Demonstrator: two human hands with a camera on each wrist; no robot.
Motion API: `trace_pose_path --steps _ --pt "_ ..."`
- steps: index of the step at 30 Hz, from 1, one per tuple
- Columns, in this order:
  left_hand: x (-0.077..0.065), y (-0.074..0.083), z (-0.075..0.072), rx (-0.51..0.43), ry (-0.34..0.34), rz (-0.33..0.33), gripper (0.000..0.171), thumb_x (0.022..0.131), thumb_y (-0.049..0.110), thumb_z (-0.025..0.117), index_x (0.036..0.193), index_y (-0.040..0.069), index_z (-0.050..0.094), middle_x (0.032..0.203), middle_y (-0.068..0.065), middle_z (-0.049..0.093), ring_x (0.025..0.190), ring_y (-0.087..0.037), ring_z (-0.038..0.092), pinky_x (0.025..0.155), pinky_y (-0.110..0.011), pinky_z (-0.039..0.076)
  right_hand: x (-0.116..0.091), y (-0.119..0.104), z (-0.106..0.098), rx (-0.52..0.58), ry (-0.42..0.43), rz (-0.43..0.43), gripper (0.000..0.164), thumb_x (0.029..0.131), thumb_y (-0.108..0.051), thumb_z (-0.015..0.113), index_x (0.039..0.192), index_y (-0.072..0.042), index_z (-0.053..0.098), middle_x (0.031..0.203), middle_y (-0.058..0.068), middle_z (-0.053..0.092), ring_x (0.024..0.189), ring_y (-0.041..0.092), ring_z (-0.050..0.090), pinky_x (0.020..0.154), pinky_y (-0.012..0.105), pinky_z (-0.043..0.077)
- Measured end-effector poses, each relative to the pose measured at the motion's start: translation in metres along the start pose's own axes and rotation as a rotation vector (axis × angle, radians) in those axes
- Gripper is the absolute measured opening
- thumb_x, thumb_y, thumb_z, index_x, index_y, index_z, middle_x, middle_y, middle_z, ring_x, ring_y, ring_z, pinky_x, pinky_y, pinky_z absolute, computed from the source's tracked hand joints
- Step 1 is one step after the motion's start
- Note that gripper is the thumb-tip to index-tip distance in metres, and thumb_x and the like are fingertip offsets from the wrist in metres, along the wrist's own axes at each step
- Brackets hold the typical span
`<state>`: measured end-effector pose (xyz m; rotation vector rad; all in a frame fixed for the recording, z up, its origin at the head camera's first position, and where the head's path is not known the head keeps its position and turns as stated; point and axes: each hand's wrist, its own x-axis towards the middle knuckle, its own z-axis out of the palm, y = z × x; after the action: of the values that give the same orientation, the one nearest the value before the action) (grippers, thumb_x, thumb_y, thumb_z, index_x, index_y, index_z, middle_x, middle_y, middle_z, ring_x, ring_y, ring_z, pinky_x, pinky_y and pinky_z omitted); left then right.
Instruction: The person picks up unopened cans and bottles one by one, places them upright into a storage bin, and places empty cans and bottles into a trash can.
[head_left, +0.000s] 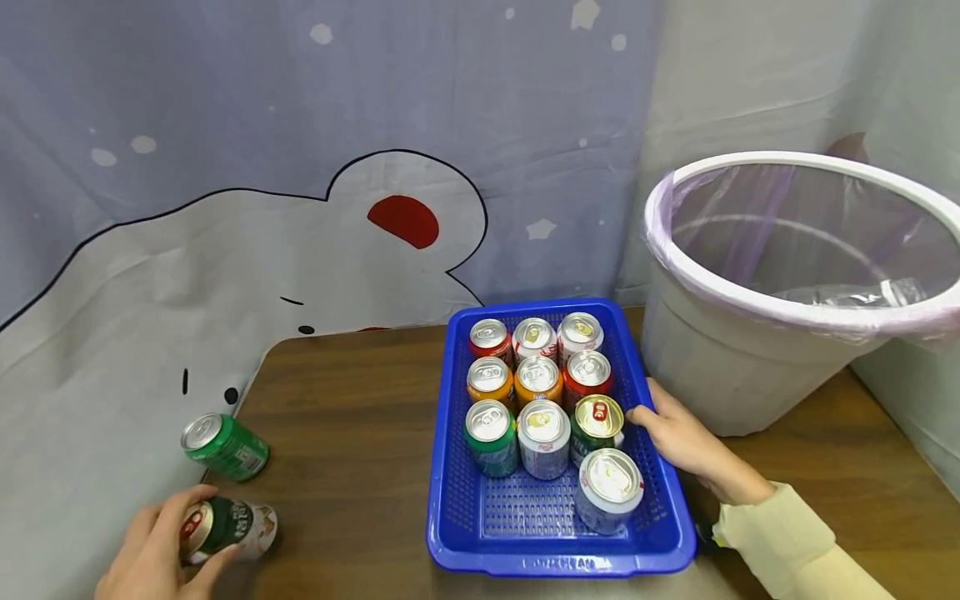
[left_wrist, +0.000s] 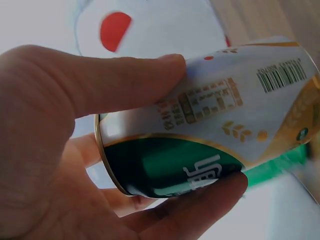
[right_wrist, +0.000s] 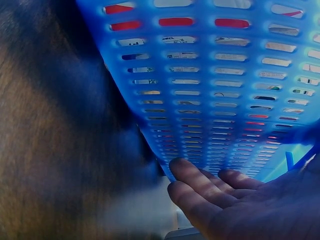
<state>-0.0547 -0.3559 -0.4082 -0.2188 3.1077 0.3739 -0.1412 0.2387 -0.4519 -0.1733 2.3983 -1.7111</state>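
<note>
At the lower left of the head view, my left hand (head_left: 161,546) grips a green and white drink can (head_left: 243,527) lying over sideways, its gold top with the red tab toward the palm. The left wrist view shows the thumb along one side of this can (left_wrist: 225,105) and the fingers around the other. A green can (head_left: 228,447) leans just beyond it. My right hand (head_left: 682,437) holds the right rim of a blue plastic basket (head_left: 562,562), thumb over the edge. Under its slotted wall, the other fingers (right_wrist: 195,180) reach out in the right wrist view.
Several drink cans stand upright in rows in the basket, with a silver-white can (head_left: 610,492) nearest the front. A large white bin (head_left: 697,350) with a clear purple liner stands at the right. A patterned curtain (head_left: 300,100) hangs behind the wooden table (head_left: 345,417).
</note>
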Motion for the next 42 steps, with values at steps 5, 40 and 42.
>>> trace_pose_path --steps 5,40,42 --pt "-0.009 0.028 -0.010 -0.009 0.148 0.143 0.081 0.074 0.032 0.094 0.142 0.018 0.052 0.116 -0.021 0.053 0.063 -0.006 0.049 0.050 -0.023 0.039 0.001 0.000 0.001 -0.009 0.000 -0.023 0.053 0.098 -0.003 0.045 0.147 0.010 0.031 0.132 0.036 0.055 0.102 0.032 0.069 0.078 0.037 0.061" --pt "-0.001 0.204 -0.023 -0.400 -0.053 0.906 0.069 0.082 0.015 0.088 0.140 0.025 0.053 0.135 0.004 0.047 0.089 -0.006 0.060 0.056 -0.007 0.046 -0.001 -0.001 0.001 0.002 0.000 -0.019 0.053 0.098 -0.003 0.045 0.147 0.010 0.030 0.130 0.036 0.057 0.102 0.032 0.069 0.078 0.037 0.061" --pt "0.000 0.214 -0.018 -0.383 -0.047 0.945 0.068 0.081 0.017 0.089 0.139 0.025 0.054 0.135 0.005 0.047 0.089 -0.005 0.059 0.060 -0.008 0.047 -0.001 -0.001 0.001 0.003 0.003 -0.018 0.052 0.097 -0.003 0.045 0.146 0.010 0.031 0.130 0.036 0.057 0.102 0.032 0.069 0.077 0.037 0.061"
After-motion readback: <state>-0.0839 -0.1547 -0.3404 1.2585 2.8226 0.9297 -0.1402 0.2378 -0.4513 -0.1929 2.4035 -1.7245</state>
